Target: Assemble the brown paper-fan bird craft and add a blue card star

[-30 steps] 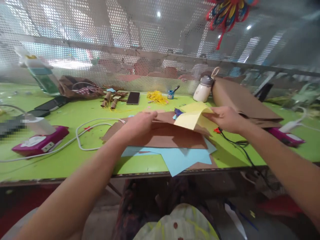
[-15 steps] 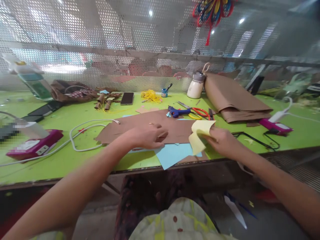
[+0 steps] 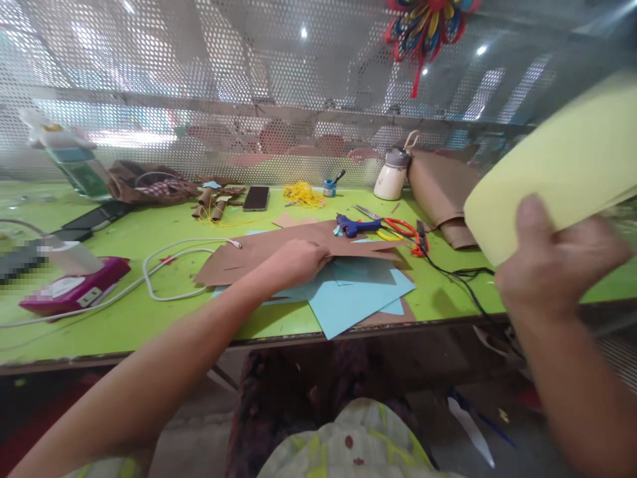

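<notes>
The right hand (image 3: pixel 552 272) grips yellow paper (image 3: pixel 562 159), cut off at right; the left hand (image 3: pixel 298 260), fingertips hidden, grasps brown paper (image 3: pixel 259 251) partly covering blue paper (image 3: pixel 355 295).

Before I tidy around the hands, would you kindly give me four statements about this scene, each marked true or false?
1. The right hand grips yellow paper. True.
2. The left hand touches no paper. False: it holds up the front edge of the brown paper.
3. The blue glue gun lies near the orange-handled scissors. True.
4. The light-blue paper lies on top of the brown paper. False: it shows beneath the raised edge.
</notes>
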The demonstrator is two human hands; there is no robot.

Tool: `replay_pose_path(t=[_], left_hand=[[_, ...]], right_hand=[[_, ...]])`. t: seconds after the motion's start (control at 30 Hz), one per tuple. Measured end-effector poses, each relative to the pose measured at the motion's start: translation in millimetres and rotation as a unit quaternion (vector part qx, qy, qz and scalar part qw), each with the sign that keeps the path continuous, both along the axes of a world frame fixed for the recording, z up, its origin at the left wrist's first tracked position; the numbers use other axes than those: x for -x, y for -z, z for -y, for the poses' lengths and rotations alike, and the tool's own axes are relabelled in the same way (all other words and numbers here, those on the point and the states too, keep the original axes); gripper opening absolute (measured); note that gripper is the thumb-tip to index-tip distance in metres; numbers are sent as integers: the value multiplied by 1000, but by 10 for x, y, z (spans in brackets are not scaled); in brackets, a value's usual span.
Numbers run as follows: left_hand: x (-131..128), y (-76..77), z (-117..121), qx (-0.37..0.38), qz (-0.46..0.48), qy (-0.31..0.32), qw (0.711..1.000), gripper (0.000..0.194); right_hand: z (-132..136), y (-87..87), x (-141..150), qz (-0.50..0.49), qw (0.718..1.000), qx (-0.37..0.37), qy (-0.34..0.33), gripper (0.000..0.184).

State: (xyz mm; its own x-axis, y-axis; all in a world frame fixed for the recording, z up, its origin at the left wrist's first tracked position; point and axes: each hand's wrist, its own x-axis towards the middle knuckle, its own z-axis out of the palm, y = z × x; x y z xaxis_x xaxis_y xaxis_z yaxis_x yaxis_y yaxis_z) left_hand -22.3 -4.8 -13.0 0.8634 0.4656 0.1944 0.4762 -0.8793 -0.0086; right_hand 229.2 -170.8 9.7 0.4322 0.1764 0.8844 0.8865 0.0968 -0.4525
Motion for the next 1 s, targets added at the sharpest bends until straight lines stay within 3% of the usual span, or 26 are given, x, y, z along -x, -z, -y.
replay_pose_path(t=[0.03,0.07,0.17,0.23,0.33,0.5,0.63,0.8,1.0], left_hand=[[-2,-15,-17,6,6,-3,1000,32],[-6,-29,-32,11,12,-6,1000,32],[-16,-61,-62,28,27,-8,999,34],[-15,-78,-79,38,31,-10,999,36],[5,-100,-115,60,32,-30,997,39],[43,-123,-164,84,56,-65,993,40],[58,-131,-146,104,82,-41,990,37],[64,-115,-143,108,97,-30,989,37],[64,-64,-177,83,71,-9,994,34]], right_hand=[[33,72,94,84,995,41,40,25],[56,166,188,161,981,104,22,23],[32,471,405,317,899,242,-180,25],[-62,600,472,356,846,305,-256,29],[-255,638,499,380,810,360,-263,32],[-457,539,538,433,744,426,-279,34],[-447,459,564,396,732,474,-289,42],[-496,381,556,371,751,469,-280,44],[-724,508,563,366,756,481,-252,42]])
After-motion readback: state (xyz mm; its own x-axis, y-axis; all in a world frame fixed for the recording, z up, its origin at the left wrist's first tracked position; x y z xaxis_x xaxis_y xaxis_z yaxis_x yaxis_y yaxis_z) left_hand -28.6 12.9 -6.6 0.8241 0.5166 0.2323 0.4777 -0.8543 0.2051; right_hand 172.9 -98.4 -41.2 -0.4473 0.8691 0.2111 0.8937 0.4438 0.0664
